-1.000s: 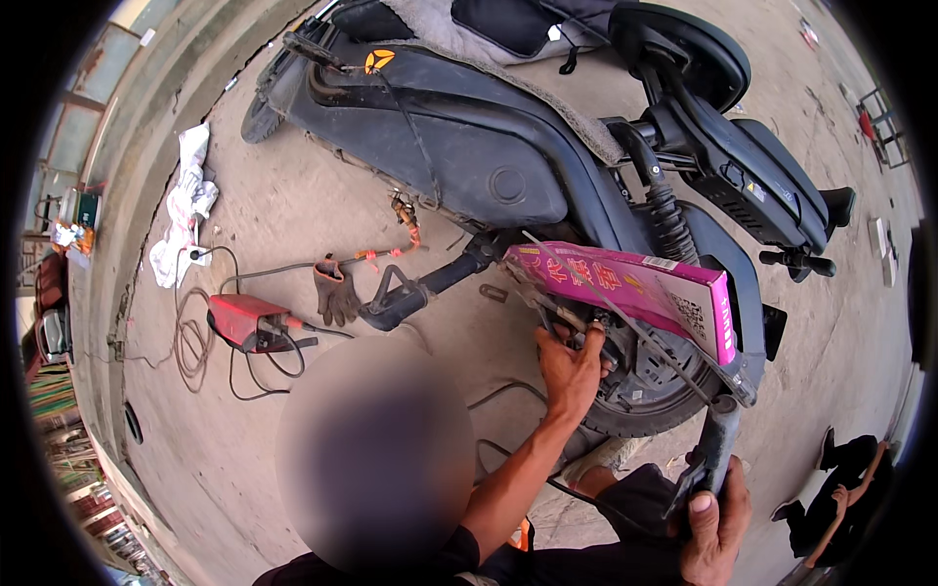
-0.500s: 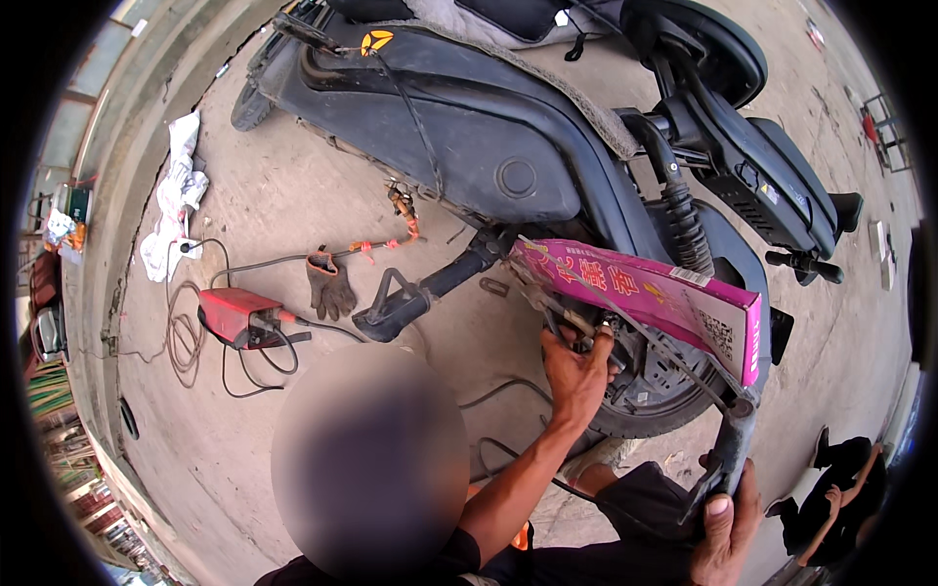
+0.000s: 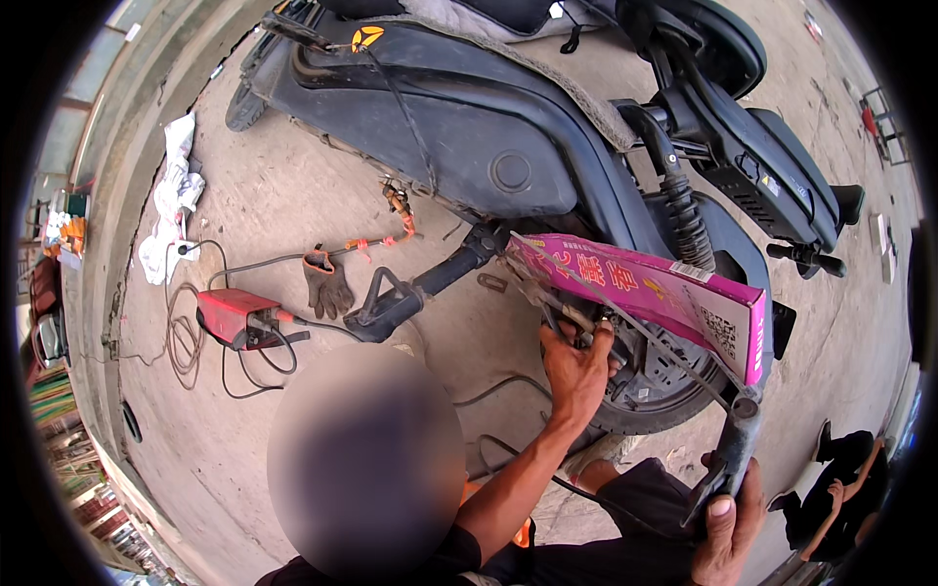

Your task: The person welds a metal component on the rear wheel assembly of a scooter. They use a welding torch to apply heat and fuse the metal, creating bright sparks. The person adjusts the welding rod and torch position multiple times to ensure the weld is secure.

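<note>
Large characters [image 3: 586, 272] run along the magenta box [image 3: 674, 297] — a square code [image 3: 720, 335] stands near its right edge — and a yellow-triangle label [image 3: 770, 184] marks the black casing [image 3: 743, 166].

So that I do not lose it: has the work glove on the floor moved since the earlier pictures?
No. The work glove keeps its place right of the red welding machine; only the view shifted.

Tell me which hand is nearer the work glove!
Left. The left hand is right of the work glove; the right hand is farther right and lower in the picture.
</note>
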Demonstrator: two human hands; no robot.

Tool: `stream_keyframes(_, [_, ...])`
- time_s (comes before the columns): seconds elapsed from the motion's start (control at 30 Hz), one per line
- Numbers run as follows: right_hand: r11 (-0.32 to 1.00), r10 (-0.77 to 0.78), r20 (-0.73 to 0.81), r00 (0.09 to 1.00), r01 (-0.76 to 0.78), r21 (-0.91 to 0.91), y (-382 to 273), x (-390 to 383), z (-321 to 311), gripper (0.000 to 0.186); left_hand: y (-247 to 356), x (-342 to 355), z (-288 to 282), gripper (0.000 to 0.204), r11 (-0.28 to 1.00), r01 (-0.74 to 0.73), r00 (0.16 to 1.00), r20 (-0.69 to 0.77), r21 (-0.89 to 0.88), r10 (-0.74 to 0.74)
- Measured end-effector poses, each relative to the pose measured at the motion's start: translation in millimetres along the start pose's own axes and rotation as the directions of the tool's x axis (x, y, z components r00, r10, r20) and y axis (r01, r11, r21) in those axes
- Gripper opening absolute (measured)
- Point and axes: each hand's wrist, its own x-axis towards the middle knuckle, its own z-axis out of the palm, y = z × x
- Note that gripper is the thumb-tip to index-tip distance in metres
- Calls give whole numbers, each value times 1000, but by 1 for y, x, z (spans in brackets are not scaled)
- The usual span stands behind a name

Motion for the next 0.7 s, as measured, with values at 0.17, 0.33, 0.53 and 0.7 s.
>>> stream_keyframes(0.17, [999,39,1,999,-39,-4,-6,1,0,53,-1,1,0,46,999,-16,1000,2,-34,17])
stream_keyframes(0.33, [998,5,-47,999,-2,65,-21,13,9,53,-3,3,4,39,999,-40,999,20,-10,40])
stream_keyframes(0.53, [1000,1,-113,994,-4,-28,-26,14,7,52,4,2,9,42,1000,-2,1000,15,-28,2])
stream_keyframes(0.7, [976,-119,-193,974,79,-203,-24,16,10,56,5,3,12,43,999,-10,1000,23,-45,11])
